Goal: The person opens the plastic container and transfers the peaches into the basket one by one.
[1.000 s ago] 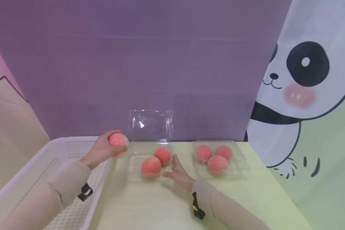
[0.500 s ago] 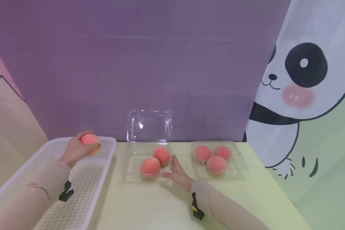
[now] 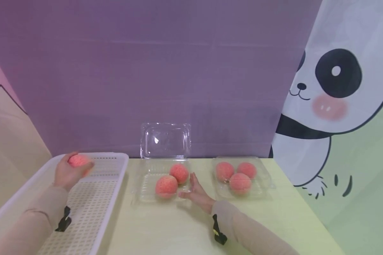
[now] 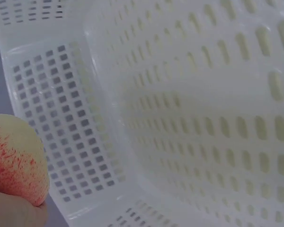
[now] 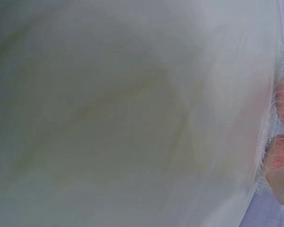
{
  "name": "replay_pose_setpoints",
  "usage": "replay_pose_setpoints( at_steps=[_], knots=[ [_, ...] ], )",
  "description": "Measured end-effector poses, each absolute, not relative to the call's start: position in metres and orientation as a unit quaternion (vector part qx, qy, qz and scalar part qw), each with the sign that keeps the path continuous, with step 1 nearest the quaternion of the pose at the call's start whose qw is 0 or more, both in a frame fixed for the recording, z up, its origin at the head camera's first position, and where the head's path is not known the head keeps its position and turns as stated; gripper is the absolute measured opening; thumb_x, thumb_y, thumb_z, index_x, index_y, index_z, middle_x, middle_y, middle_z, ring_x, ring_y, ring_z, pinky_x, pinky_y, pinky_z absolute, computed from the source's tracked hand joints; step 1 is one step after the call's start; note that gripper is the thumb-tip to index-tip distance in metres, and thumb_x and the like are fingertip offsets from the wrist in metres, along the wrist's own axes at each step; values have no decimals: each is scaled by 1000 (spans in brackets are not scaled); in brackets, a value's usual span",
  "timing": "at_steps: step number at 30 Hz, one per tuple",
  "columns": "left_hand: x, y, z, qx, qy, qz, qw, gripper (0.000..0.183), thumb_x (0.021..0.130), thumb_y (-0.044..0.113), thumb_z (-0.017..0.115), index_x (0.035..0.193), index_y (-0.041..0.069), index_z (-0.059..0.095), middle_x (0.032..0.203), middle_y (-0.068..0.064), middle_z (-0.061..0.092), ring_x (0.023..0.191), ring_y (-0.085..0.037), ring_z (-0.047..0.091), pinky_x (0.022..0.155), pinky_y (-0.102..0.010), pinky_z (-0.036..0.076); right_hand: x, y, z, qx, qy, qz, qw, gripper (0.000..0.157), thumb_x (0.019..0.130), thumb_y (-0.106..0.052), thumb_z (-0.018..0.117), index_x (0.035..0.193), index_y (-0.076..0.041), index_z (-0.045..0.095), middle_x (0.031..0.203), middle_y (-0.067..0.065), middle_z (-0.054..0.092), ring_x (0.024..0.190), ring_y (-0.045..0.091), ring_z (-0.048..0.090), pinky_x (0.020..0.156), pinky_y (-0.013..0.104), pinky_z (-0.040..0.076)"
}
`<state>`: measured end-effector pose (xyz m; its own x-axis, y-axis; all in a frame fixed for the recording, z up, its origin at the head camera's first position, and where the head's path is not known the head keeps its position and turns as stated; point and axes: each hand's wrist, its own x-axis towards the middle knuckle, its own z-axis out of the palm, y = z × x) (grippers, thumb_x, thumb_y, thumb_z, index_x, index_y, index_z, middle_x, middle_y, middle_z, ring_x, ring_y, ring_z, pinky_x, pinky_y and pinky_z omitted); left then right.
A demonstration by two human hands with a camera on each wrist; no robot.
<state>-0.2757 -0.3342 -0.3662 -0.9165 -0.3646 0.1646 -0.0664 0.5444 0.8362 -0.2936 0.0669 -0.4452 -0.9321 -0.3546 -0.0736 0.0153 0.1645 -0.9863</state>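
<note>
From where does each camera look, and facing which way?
Head: worn there, facing forward and down at the table; left hand, right hand show.
Left wrist: worn there, facing into the basket; part of that hand shows.
Right wrist: worn there, facing a pale surface; one digit shows.
Head and left wrist share basket and held peach.
</note>
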Motion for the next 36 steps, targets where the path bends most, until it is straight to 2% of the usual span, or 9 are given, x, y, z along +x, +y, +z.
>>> replay_pose_setpoints(
  at_steps=[10,15,21,26,36],
  knots=[
    [-270,-358,-392,171,-868,-439,159,79,83,31,61,140,-6,22,137,-33,30,121,-46,33,100,-56,32,-292,63,-444,-117,755,-629,145,104,80,-17,69,146,-6,-11,152,19,-4,140,36,1,112,53,9],
    [-270,-370,-402,178,-872,-427,160,76,82,30,62,137,-8,27,133,-34,34,118,-46,36,98,-53,33,-292,65,-447,-117,754,-630,148,106,79,-20,70,146,-8,-11,153,18,-5,140,36,1,112,53,9],
    [-271,-378,-410,166,-896,-395,115,75,82,32,61,132,-13,27,125,-37,37,111,-49,40,91,-52,39,-290,67,-443,-119,755,-628,148,103,81,-18,67,145,-8,-13,152,18,-6,140,37,0,111,55,8],
    [-274,-380,-418,138,-911,-378,90,74,80,30,62,128,-16,28,121,-39,38,107,-50,42,90,-52,40,-291,67,-443,-115,755,-629,148,102,82,-16,67,145,-7,-12,152,19,-6,139,37,0,111,54,8],
    [-272,-379,-418,123,-923,-357,70,76,81,30,60,131,-15,24,125,-40,33,113,-54,35,96,-56,33,-290,67,-445,-111,758,-626,149,103,81,-17,67,146,-8,-12,153,18,-6,140,36,0,111,55,8]
  ],
)
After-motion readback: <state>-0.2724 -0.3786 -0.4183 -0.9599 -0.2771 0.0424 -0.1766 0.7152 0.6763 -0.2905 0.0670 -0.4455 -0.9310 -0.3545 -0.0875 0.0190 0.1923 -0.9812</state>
